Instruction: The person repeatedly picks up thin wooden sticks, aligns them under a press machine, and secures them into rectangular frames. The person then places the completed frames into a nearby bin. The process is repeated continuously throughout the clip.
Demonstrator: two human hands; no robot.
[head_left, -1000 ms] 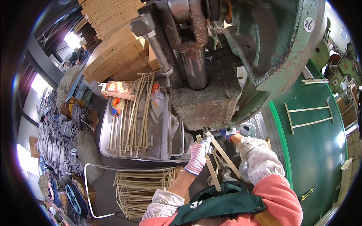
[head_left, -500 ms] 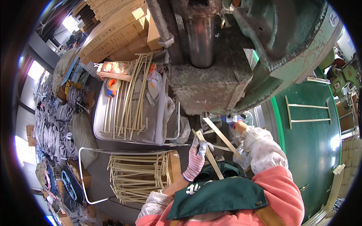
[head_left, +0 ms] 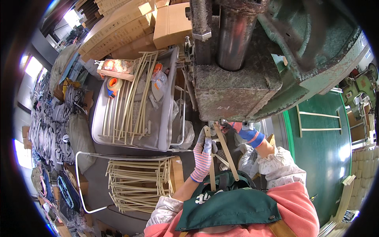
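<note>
My left hand [head_left: 201, 158], in a striped glove with grey fingertips, is closed around a pale cream flat strip [head_left: 212, 173] with a hole near its upper end. A second cream strip [head_left: 227, 156] slants beside it, its upper end under the block of a heavy green press [head_left: 233, 93]. Thinner bars show between the two strips, partly hidden. My right hand [head_left: 249, 135], in a pink and blue glove, reaches in under the press block beside that strip's upper end. Its fingers are bent together; what they hold is too small to make out.
On the left, a grey-white tray [head_left: 164, 134] carries long cream rods, orange-cored tape [head_left: 114, 84] and plastic bags. Nearer, a white-framed rack [head_left: 81, 185] holds stacked cream frames [head_left: 138, 183]. A green table [head_left: 321, 158] with a ladder-like frame stands right; cardboard boxes [head_left: 171, 25] are behind.
My right hand has moved left and in under the press block, to the strip's upper end. The two strips have swung more upright. The view has shifted, with the press now further right.
</note>
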